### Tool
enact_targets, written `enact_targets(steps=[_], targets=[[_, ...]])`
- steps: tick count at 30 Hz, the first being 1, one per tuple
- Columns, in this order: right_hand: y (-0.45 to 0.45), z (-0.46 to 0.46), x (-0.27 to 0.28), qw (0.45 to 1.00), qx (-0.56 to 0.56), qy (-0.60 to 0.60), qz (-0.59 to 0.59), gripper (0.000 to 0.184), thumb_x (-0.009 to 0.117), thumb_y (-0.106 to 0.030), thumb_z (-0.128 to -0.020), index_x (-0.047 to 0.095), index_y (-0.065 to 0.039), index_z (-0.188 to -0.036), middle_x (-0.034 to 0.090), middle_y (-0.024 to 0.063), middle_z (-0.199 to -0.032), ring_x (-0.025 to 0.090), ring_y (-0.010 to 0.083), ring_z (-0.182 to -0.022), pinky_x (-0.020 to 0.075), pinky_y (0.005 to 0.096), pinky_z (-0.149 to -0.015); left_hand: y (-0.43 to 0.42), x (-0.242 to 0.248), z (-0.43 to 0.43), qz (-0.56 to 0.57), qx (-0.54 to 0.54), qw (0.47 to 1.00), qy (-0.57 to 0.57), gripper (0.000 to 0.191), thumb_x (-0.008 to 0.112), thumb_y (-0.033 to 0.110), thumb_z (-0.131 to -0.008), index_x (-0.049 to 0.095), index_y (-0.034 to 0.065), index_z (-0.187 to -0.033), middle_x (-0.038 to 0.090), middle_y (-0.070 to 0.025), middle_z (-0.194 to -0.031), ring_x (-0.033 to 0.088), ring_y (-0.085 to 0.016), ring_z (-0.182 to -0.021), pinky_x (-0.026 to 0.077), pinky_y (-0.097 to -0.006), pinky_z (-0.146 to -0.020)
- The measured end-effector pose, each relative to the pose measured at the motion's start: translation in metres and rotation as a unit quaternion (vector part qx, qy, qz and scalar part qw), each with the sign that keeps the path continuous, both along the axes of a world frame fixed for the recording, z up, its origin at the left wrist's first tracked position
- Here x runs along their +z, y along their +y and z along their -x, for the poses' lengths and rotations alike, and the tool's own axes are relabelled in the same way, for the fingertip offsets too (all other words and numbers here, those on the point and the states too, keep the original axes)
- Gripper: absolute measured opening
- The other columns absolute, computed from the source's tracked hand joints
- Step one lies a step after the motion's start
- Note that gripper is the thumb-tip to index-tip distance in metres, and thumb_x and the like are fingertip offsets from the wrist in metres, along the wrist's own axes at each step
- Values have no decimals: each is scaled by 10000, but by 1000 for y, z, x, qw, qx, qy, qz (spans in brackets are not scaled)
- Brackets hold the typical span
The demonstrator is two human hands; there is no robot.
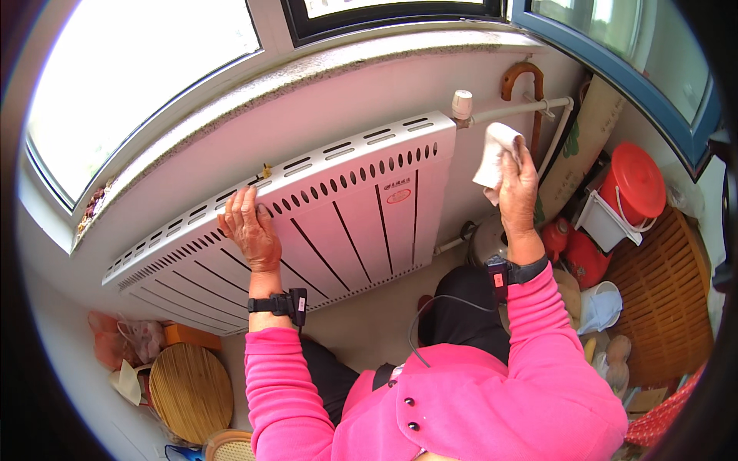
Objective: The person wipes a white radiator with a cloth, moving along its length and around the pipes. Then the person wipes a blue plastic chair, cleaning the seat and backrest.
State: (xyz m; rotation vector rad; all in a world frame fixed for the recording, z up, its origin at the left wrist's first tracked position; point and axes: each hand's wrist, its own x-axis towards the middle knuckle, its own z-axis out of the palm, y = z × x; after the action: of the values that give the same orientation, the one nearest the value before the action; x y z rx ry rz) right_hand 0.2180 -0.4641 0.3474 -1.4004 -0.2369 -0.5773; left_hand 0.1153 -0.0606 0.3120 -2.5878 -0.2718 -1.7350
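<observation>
A long white radiator with slotted top and grooved front stands against the wall before me. My left hand rests on its upper front edge, fingers spread over the top, holding nothing. Just behind those fingers a small yellow tag or clip sticks up at the back edge. In my right hand is a folded whitish cloth, raised off to the right of the radiator's end. The cloth is near the white valve knob and the white pipe, apparently apart from both.
A wooden cane hangs by the pipe. At right are a red bucket, a woven bamboo panel and a metal pot. A round wooden board leans at lower left. The blue-framed window sash juts in above.
</observation>
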Motion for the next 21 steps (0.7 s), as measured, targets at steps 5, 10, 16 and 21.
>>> enact_targets(steps=[5,10,16,21], targets=[[42,-39,53,873,-151,-285,365,221,556,-73,-927,619,-61,-1139,683,136,-994,673,313,-895,530,401,-792,2,-2,1,10,-6,1000,5,339,537,141,-945,577,162,-1280,576,-6,-1301,444,-207,-1305,146,-410,-1167],[65,-78,77,758,-128,-193,610,148,531,-102,-896,627,-111,-1009,683,133,-986,659,337,-940,532,435,-788,3,-2,1,7,-5,1000,11,338,537,143,-945,574,159,-1280,572,-8,-1310,440,-211,-1311,143,-415,-1167],[57,-75,69,772,-50,-146,617,142,549,-86,-883,618,-93,-1007,676,157,-948,658,354,-917,529,448,-776,2,-2,2,14,-19,1000,5,353,536,138,-942,566,156,-1293,570,-11,-1314,432,-214,-1318,131,-414,-1170],[30,-36,33,803,-23,-224,552,202,596,-25,-819,607,-74,-1014,651,196,-847,642,400,-768,536,431,-665,2,-1,1,17,-19,1000,8,350,530,141,-947,564,159,-1294,565,-12,-1317,429,-213,-1322,127,-415,-1173]])
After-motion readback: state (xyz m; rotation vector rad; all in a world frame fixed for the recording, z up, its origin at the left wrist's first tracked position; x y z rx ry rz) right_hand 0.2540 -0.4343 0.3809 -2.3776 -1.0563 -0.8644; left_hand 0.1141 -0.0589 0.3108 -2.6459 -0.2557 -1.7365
